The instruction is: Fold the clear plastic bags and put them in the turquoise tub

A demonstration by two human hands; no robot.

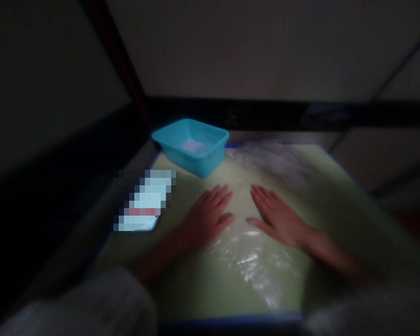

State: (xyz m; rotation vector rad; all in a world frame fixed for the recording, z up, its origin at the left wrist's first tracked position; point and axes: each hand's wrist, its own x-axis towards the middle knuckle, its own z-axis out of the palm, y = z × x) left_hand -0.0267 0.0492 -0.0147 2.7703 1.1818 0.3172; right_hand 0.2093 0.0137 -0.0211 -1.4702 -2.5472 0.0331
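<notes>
A person's left hand (210, 212) and right hand (276, 214), flat, fingers extended, grasp nothing; crinkled clear plastic (248, 268) lies on the yellowish table (336, 196), near side; light, even palms would probably crease it least

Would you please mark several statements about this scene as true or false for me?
1. The turquoise basin stands upright near the far edge of the table. True.
2. The left hand grasps the basin's rim. False: it is palm down, its fingers extended, apart from the basin.
3. Clear plastic lies on the table, partly on the near side of the hands. True.
4. The bright pixelated object is to the right of the right hand. False: it is to the left of the left hand.
5. The two hands are clasped together. False: a gap separates them.
6. Something pale is inside the basin. True.
</notes>
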